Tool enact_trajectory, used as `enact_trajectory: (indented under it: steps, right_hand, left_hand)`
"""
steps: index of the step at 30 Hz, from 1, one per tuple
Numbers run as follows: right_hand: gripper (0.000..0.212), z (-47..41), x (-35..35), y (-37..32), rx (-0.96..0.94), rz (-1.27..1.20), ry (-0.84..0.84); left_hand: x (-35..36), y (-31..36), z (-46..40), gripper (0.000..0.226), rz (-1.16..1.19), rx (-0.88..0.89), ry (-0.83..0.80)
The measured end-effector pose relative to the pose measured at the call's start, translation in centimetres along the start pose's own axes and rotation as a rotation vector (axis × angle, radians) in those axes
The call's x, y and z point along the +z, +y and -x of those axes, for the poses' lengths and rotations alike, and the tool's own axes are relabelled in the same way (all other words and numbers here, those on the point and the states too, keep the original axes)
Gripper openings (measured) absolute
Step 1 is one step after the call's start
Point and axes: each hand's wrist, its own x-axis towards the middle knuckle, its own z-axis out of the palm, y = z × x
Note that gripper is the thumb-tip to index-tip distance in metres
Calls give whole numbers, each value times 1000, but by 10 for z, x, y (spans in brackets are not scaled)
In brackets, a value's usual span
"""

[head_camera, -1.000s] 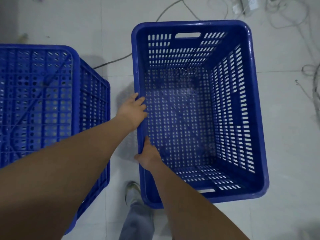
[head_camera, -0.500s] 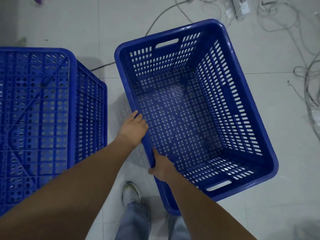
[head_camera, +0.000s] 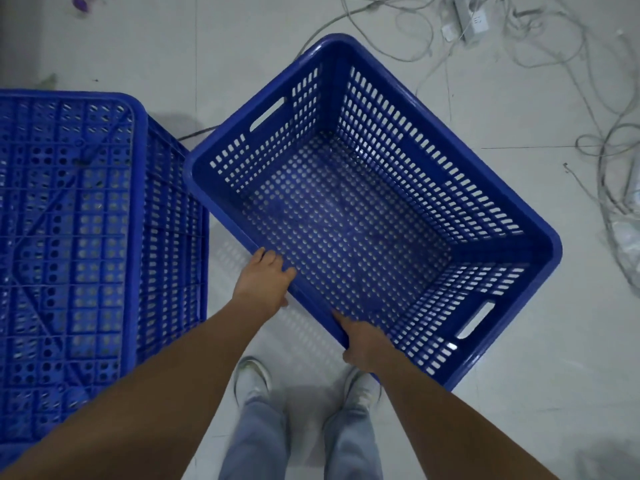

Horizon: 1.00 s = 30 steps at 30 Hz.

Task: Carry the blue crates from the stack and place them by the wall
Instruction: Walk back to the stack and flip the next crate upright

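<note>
blue crate (head_camera: 363, 216) near rim gripped by left hand (head_camera: 261, 284) and right hand (head_camera: 367, 344) fingers curled.

- The floor (head_camera: 207, 46) is pale and tiled.
- White wires (head_camera: 519, 46) lie on it, tangled.
- An upside-down blue crate (head_camera: 69, 237) sits on it.

Left hand (head_camera: 260, 285) & right hand (head_camera: 363, 344) grip near rim of blue crate (head_camera: 540, 244), upturned crate (head_camera: 69, 220) at left

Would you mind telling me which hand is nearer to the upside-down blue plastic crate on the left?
Left. The left hand grips the open blue crate's near rim, just beside the upside-down blue plastic crate; the right hand grips that rim farther away.
</note>
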Motion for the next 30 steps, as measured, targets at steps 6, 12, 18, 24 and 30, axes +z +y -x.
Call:
enact_trajectory:
  steps: [6,12,18,24,30]
  right_hand:
    - [81,6,6,37,12,99,-12]
    - [78,14,4,66,-20,269,-64]
    - [75,17,3,83,-46,398,-96]
    - [68,15,-1,90,-45,449,-124]
    - [62,15,9,90,-41,433,-151]
  left_hand:
    - [6,20,11,28,132,-13,54]
    - [23,54,29,29,200,-19,-39]
    - [30,79,43,29,245,5,-164]
    - [40,92,56,31,262,39,-246]
    - [53,81,71,38,294,80,-299]
